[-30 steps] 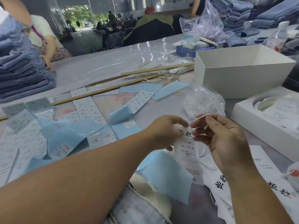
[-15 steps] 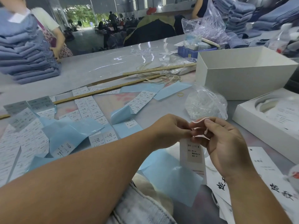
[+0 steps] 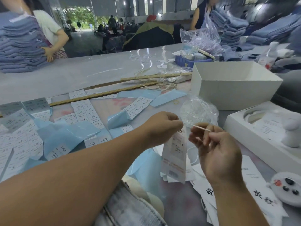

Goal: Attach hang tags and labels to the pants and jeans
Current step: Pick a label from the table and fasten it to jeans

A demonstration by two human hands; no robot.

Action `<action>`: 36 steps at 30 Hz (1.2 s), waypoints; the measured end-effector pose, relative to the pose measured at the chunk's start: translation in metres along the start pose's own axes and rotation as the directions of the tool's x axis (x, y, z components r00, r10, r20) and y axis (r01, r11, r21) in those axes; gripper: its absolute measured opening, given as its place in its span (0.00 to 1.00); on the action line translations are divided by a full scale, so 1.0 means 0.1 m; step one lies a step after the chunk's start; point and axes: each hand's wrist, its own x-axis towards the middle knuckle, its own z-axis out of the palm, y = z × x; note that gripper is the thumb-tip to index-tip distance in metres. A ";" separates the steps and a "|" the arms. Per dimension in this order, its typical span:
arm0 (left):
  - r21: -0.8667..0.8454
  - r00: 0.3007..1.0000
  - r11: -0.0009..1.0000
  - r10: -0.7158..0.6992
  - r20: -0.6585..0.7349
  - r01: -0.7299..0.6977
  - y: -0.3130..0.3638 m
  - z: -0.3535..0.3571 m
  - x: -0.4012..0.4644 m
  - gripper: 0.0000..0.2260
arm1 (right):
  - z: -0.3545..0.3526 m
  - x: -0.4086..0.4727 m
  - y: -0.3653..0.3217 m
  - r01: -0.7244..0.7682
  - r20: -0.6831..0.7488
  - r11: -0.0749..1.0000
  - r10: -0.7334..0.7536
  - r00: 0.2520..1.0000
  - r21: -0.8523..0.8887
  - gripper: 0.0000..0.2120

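Two hands are engaged at the table's near edge, both closed on work. The left hand (image 3: pixel 160 126) pinches the top of a white hang tag (image 3: pixel 176 154), which hangs upright below the fingers, presumably so its hole stays accessible. At three o'clock of it, just apart, the right hand (image 3: pixel 215 150) pinches a thin white string (image 3: pixel 201 128) between thumb and forefinger, one end raised toward the tag, consistent with threading. Whether the string is already through the hole cannot be told. A clear bag (image 3: pixel 197 110) at twelve o'clock of the hands likely holds spare strings. Sticker sheets (image 3: pixel 84 111) on blue backing lie at nine to eleven o'clock, within reach. More printed tags (image 3: pixel 211 193) lie at five o'clock. Denim (image 3: pixel 128 211) shows at six o'clock, under the left forearm. Folded jeans (image 3: pixel 21 51) are stacked at ten o'clock, well apart.
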 end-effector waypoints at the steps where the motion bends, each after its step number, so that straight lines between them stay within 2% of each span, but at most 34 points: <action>1: 0.027 1.000 0.999 0.017 -0.002 -0.016 0.06 -0.02 -0.03 0.15 | 0.02 -0.01 -0.02 0.021 0.011 0.999 -0.021 1.000 -0.028 0.15; 5: 0.167 0.995 0.982 0.094 -0.018 -0.090 0.31 -0.24 -0.19 0.14 | 0.20 -0.07 -0.19 0.038 0.174 0.999 -0.034 0.984 -0.018 0.14; 8: 0.193 0.994 0.975 0.113 -0.003 -0.110 0.47 -0.48 -0.42 0.12 | 0.36 -0.14 -0.40 0.090 0.198 0.994 -0.077 0.977 -0.058 0.16; 14: 0.146 0.959 0.974 0.200 -0.199 -0.173 0.69 -0.92 -1.27 0.13 | 0.85 -0.48 -0.77 0.089 0.413 0.990 -0.036 0.910 -0.110 0.12; 17: 0.111 0.929 0.976 0.214 -0.301 -0.188 0.73 -1.09 -1.78 0.13 | 1.17 -0.66 -0.92 0.134 0.501 0.953 0.021 0.865 -0.272 0.10; 21: -0.048 0.920 0.991 0.096 -0.380 -0.123 0.63 -1.22 -2.41 0.12 | 1.59 -0.97 -1.06 0.239 0.568 0.816 0.128 0.813 -0.526 0.10; 24: -0.197 0.950 0.980 -0.043 -0.308 -0.020 0.51 -1.24 -2.80 0.13 | 1.82 -1.23 -1.15 0.288 0.590 0.739 0.180 0.787 -0.609 0.09; 27: -0.259 0.975 0.965 -0.088 -0.206 0.032 0.39 -1.19 -3.09 0.11 | 1.95 -1.46 -1.19 0.304 0.587 0.675 0.237 0.774 -0.673 0.13; 29: -0.215 0.983 0.976 -0.071 -0.171 0.033 0.34 -1.15 -3.23 0.07 | 1.98 -1.59 -1.18 0.315 0.575 0.627 0.265 0.774 -0.713 0.15; 31: -0.158 0.987 0.987 -0.048 -0.152 0.023 0.33 -1.10 -3.34 0.10 | 1.95 -1.69 -1.15 0.346 0.562 0.579 0.243 0.790 -0.738 0.16; 34: -0.032 0.991 0.999 -0.026 -0.129 0.022 0.36 -1.02 -3.46 0.07 | 1.89 -1.82 -1.12 0.399 0.536 0.473 0.198 0.821 -0.786 0.28; 36: 0.057 0.991 0.998 -0.001 -0.132 0.008 0.34 -1.00 -3.52 0.07 | 1.87 -1.91 -1.13 0.447 0.551 0.409 0.183 0.814 -0.796 0.30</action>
